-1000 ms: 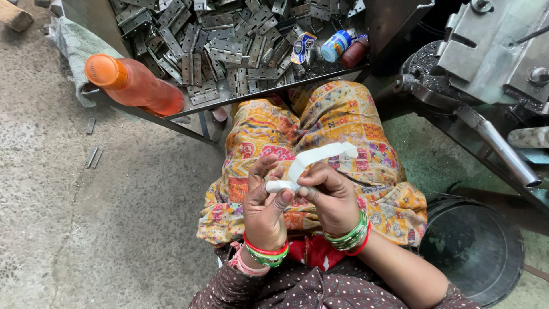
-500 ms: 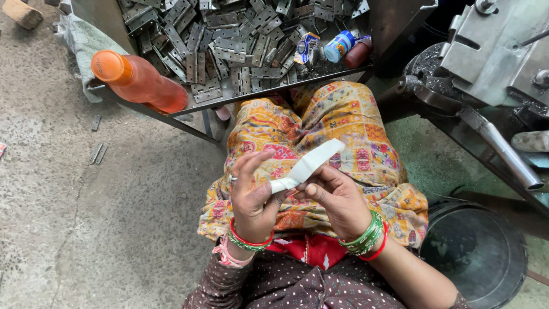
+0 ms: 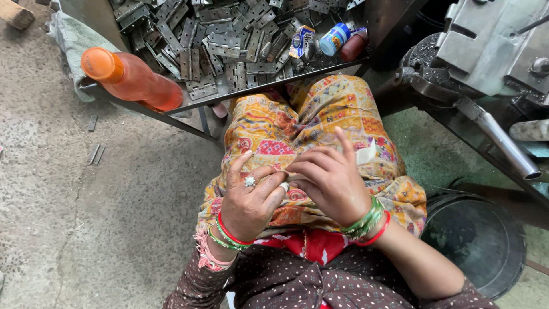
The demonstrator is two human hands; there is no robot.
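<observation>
Both hands rest over my lap, which is covered by patterned orange-yellow cloth (image 3: 274, 123). My left hand (image 3: 249, 197), with a ring and red and green bangles, pinches one end of a white strip (image 3: 284, 186). My right hand (image 3: 329, 180), with green and red bangles, covers most of the strip. The strip's other end (image 3: 366, 152) sticks out past the right fingers. The middle of the strip is hidden under my right hand.
A metal tray (image 3: 274, 83) heaped with several grey hinges (image 3: 211, 40) stands in front of my knees, with an orange bottle (image 3: 131, 80) at its left corner and small containers (image 3: 334, 37) at the right. A grey machine (image 3: 492, 51) stands at right, a dark round bin (image 3: 477, 240) below it.
The white strip was held up and plainly visible between both hands. Now the hands have dropped to the lap and my right hand covers most of it.
</observation>
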